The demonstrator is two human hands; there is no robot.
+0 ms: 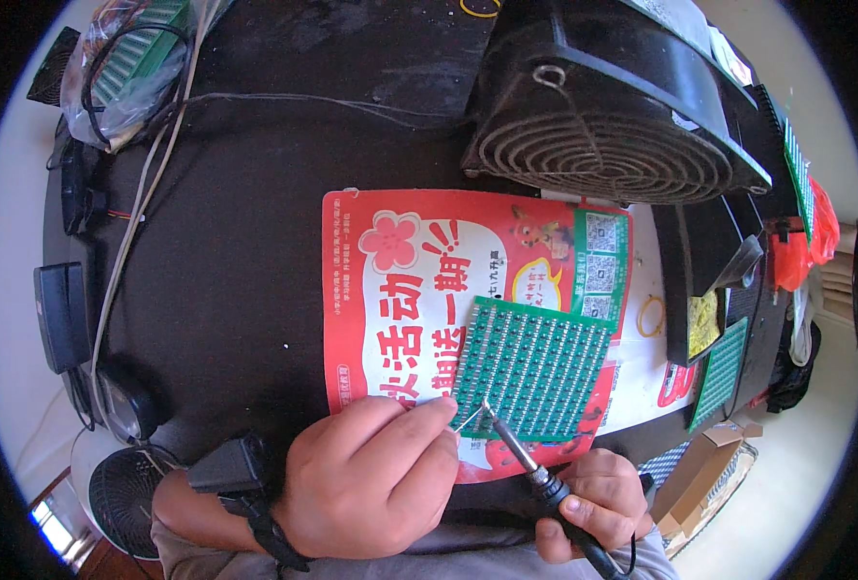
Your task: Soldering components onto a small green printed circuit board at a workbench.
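A green circuit board [545,362] with rows of small parts lies on a red and white printed sheet [347,319]. My right hand [598,503] grips a soldering iron [530,467] by its black handle. The iron's tip rests at the board's near edge, left of that edge's middle. My left hand [371,483] is closed at the board's near left corner, a thin strand of solder wire [469,420] sticking out from its fingertips toward the iron's tip. A black strap with a dark block [231,464] is on my left wrist. The left palm is hidden.
A black fan with a wire grille [608,155] stands beyond the board. Right of it are a yellow sponge [703,324] in a black holder, another green board [719,374] and a cardboard box [709,474]. Cables [125,261] and a bag of boards [129,82] lie left.
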